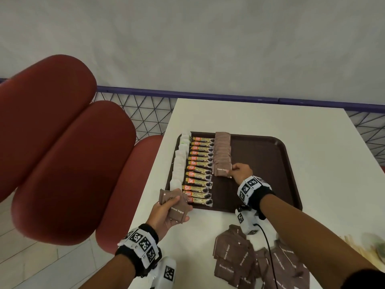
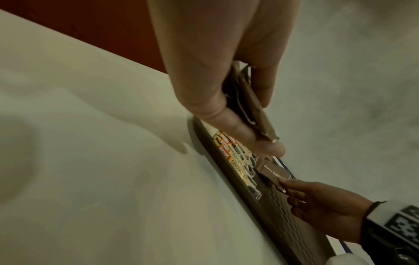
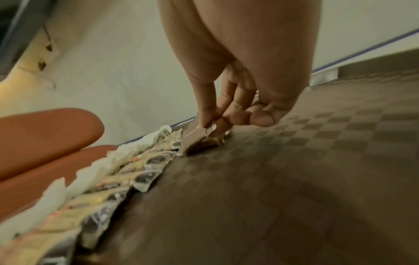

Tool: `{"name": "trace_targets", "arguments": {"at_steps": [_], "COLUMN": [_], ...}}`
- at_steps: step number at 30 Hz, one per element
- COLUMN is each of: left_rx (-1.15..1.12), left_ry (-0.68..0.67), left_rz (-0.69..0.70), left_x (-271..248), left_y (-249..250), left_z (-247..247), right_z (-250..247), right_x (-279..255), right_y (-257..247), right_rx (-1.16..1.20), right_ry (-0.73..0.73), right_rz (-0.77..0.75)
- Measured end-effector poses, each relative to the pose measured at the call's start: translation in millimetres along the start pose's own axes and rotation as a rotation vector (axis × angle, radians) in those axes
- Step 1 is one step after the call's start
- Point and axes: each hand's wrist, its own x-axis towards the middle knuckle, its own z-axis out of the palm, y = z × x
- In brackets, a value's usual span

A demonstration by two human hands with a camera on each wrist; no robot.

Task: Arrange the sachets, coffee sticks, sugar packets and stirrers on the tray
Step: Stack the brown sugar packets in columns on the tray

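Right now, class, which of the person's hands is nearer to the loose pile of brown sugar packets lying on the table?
Right. The right hand is on the tray beyond the loose pile; the left hand is farther left.

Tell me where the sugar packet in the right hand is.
In the head view the right hand pinches the sugar packet on the tray, at the near end of the sugar row, right of the coffee sticks.

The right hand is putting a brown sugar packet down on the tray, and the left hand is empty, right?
Not quite. The left hand isn't empty: it grips a small stack of brown sugar packets, as the head view shows. The right hand is indeed placing a packet on the tray.
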Motion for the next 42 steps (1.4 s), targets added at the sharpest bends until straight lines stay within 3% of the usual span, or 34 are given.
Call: {"name": "trace_targets", "arguments": {"at_steps": [10, 20, 23, 33, 39, 42], "left_rx": [0.027, 0.039, 0.086, 0.078, 0.057, 0.000], "left_ry": [0.025, -0.012, 0.000, -0.047, -0.066, -0.053], "left_rz": [0.011, 0.055, 0.078, 0.132, 0.104, 0.069], "left_x": [-0.9, 0.3, 1.6, 1.7, 1.9, 5.5], "left_y": [-1.3, -1.6, -1.3, -2.2, -6.2, -6.5], "left_z": [-6.7, 1.6, 8.7, 37.5, 43.7, 39.8], "right_z": [7.6, -4.0, -10.0, 2.4, 13.8, 5.3], "right_x": [3.0, -14.4, -21.4, -75.1, -73.7, -66.8], "right_y": [-2.7, -4.4, -6.5, -15.4, -2.1, -2.3], "right_rx": [-0.371, -0.388, -0.321, 0.031, 0.079, 0.096], "right_ry": [0.009, 0.097, 0.021, -0.588, -0.555, -0.437], "right_rz": [-0.007, -0.148, -0.223, -0.334, -0.315, -0.272]}}
